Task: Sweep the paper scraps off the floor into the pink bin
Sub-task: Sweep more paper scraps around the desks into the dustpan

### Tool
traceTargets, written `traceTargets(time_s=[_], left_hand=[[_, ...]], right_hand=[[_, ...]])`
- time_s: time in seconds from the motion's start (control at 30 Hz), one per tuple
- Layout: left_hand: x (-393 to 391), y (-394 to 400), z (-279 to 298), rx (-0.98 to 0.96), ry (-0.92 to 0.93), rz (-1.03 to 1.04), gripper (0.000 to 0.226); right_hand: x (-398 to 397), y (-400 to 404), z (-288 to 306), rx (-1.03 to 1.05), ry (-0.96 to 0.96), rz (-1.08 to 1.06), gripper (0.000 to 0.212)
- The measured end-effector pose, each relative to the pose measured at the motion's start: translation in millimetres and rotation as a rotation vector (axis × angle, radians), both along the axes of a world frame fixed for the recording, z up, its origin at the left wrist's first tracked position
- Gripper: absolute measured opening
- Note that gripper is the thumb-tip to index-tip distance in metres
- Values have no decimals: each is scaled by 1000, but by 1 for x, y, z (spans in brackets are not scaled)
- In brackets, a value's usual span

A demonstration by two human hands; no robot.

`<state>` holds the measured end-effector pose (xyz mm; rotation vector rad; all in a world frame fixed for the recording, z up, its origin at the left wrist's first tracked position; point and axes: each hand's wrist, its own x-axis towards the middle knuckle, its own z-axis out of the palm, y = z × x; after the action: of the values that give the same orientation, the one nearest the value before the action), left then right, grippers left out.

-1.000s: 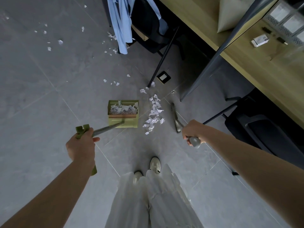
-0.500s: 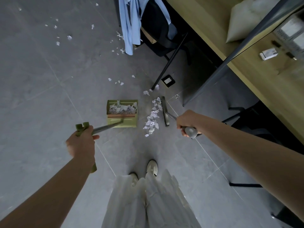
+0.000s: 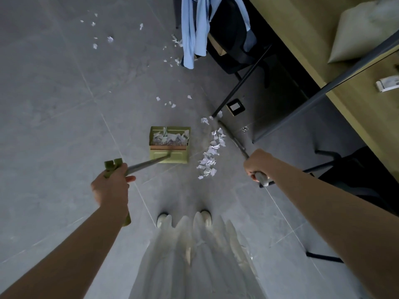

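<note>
My left hand point(image 3: 111, 184) grips the top of a long grey handle that runs down to a green dustpan point(image 3: 169, 155) standing on the grey floor. White paper scraps lie inside the pan. A line of swept paper scraps point(image 3: 210, 155) lies just right of the pan. My right hand point(image 3: 258, 164) grips a grey broom handle; the broom head point(image 3: 230, 133) rests on the floor at the pile's right, near its far end. More loose scraps point(image 3: 170, 103) lie beyond the pan, and others point(image 3: 101, 39) sit far off at the upper left. No pink bin is in view.
A black chair point(image 3: 235, 44) with a blue garment point(image 3: 191, 29) draped over it stands ahead. A wooden desk point(image 3: 323, 59) with dark metal legs runs along the right. A floor socket point(image 3: 235, 107) sits by a chair leg. My white shoes point(image 3: 183, 219) are below the pile.
The broom head swept left against the scrap pile, then drew back right and farther away. The pile has been pushed into a tighter line. My left hand and the dustpan stayed put.
</note>
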<state>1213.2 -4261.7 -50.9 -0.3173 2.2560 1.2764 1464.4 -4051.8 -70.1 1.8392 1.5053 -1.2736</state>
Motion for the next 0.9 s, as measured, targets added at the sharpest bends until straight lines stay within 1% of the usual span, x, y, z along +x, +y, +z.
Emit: traceTargets(time_s=[0.03,0.13,0.33,0.47,0.5,0.57,0.63,0.7,0.73,0.8,0.9], left_hand=[[-3,-1,-1,-2,-2,1,10],[-13,-4,-5,-16,0,-5,13],[-51,-12,-10,-21,-26,-50,13],[-91,-19,-10,-41,-31,-104,18],[-99,-21,-10,-55,-27,-127,18],[-120,-27,-9,-68,-15,-176,18],[-140,-31,-9,-75,2,-232,17],[-161,-34,-12,-97,16,-290,18],[-174,-36,-12,-108,17,-321,18],[-190,-37,-14,-120,25,-354,19],[-213,-41,-14,-139,38,-414,22]], right_hand=[[-1,-1,-2,1,-12,23,5],[-6,-6,-3,8,-27,64,9],[-25,-34,-2,-17,-121,168,6],[-56,-64,1,-38,-285,231,11],[-63,-70,0,-43,-290,225,14],[-79,-83,-4,-65,-255,176,20],[-94,-93,0,-92,-214,65,21],[-109,-101,8,-107,-137,-82,6],[-121,-109,13,-103,-98,-170,3],[-140,-120,22,-90,-32,-304,12],[-170,-136,26,-79,-10,-428,13]])
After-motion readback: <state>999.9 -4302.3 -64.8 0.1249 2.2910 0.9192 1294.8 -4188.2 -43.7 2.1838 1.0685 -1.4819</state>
